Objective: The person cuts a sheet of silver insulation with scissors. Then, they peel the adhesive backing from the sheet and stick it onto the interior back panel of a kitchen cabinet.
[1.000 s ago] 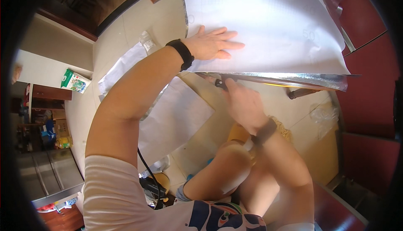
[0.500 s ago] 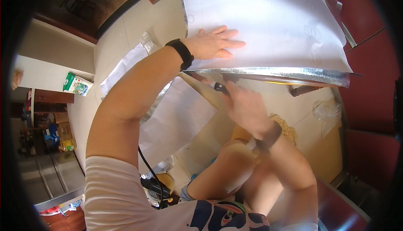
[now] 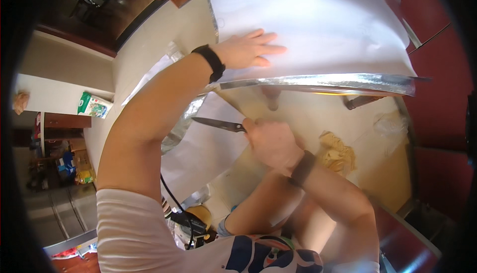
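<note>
My left hand (image 3: 250, 50) lies flat on a large white sheet (image 3: 318, 34), its fingers spread. Shiny silver foil (image 3: 338, 80) runs along the sheet's near edge, which overhangs the surface beneath. Closer to my body, my right hand (image 3: 273, 141) is closed around the handle of a knife (image 3: 218, 123). Its narrow dark blade points left, apart from the sheet and above a lower white piece (image 3: 203, 149). My fingers hide most of the handle. A crumpled silver strip (image 3: 181, 129) lies beside the lower piece, partly behind my left forearm.
A dark rounded leg (image 3: 361, 102) shows under the sheet's right side. Crumpled yellow cloth (image 3: 338, 151) and clear plastic (image 3: 390, 125) lie on the tiled floor at right. Dark red cabinets (image 3: 442, 84) stand beyond. A black cord (image 3: 174, 193) hangs near my left arm.
My right hand has drawn the knife back from the sheet's near edge toward my body, and the blade now shows fully. My left hand stays flat on the sheet.
</note>
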A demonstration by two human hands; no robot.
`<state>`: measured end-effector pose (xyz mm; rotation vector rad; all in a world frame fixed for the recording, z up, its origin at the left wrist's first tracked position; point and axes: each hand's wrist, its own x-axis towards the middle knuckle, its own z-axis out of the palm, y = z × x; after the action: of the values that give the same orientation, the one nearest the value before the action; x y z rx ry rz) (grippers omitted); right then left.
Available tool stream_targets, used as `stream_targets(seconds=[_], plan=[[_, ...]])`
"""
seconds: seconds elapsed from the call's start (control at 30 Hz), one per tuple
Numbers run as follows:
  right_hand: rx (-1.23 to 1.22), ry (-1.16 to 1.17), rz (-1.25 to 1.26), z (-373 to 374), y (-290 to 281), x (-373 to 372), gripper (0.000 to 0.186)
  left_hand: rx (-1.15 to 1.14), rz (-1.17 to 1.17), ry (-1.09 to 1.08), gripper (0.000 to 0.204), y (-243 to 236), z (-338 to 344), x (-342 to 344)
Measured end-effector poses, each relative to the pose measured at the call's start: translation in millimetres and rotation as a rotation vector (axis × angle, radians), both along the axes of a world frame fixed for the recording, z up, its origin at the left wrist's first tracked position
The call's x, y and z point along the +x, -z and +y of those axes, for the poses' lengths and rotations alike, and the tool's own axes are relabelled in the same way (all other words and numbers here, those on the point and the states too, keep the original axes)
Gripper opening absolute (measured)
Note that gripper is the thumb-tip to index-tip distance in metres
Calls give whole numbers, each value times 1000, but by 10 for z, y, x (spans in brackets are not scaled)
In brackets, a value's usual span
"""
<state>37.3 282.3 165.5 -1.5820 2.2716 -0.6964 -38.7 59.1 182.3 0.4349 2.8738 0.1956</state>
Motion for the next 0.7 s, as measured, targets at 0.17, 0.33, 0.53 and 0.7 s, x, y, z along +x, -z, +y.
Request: stream_targets(seconds=[0.17,0.33,0.53,0.7], plan=[[278,29,2,623,525,-565,18,-72,37,-27,57,-63,87,47],[559,190,-1,1712,1057,-1078,22,226,141,1,71,-177,527,83],[311,532,-465,2132,948,-913,24,242,255,-66,46,-138,769,106],[-21,657,-511,2166,522,-741,17,180,422,-82,4,-177,1088,213]])
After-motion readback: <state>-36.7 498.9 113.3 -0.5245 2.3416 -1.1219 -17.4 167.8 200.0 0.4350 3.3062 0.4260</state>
